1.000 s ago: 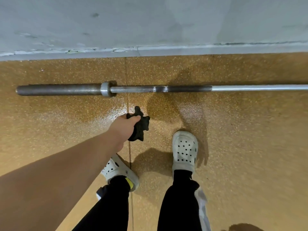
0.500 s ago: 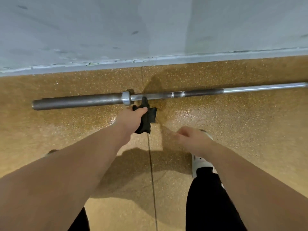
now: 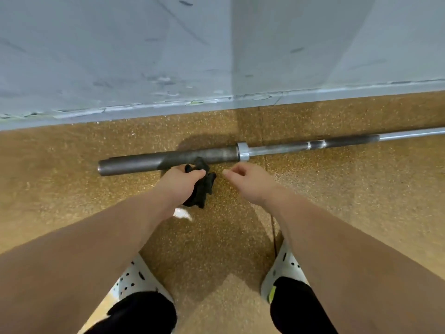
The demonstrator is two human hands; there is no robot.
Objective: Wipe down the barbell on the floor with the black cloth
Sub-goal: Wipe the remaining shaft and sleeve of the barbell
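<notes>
Currently: barbell (image 3: pixel 168 160) lies flat on the floor (image 3: pixel 72 201), just beyond both hands and close to the foot of the wall (image 3: pixel 120 68). Its long axis runs crosswise to the forearms, left to right, with the right part tipping slightly further from the hands.

Thick dark sleeve: directly ahead of the left hand (image 3: pixel 179 182), ending out to that hand's left. Collar (image 3: pixel 242 151): just beyond the right hand (image 3: pixel 248 179). Thin shaft: carries on away to the right of the right hand.

Left hand: fingers curled tight round the black cloth (image 3: pixel 201 189), which is bunched. One lump sticks out past the knuckles, the rest hangs below the fist.

Right hand: holds nothing. Fingers are loosely bent, with thumb and forefinger close together, and it is just short of the bar, apart from it.

Key relation: the left hand is the nearer one, and the cloth's forward lump overlaps the sleeve's near edge. Judgement: the wiping stroke would have to run sideways along the axis, not away from the body.

Not resolved:
- Whether cloth actually touches steel or sits just in front of it.
- Left fingertips, hidden under the hand and cloth.
- Bar's right end, cut off by the frame edge.
- Bar's underside and wall-facing side.
- Bright patch on the floor below the left wrist; glare or object, unclear.
</notes>
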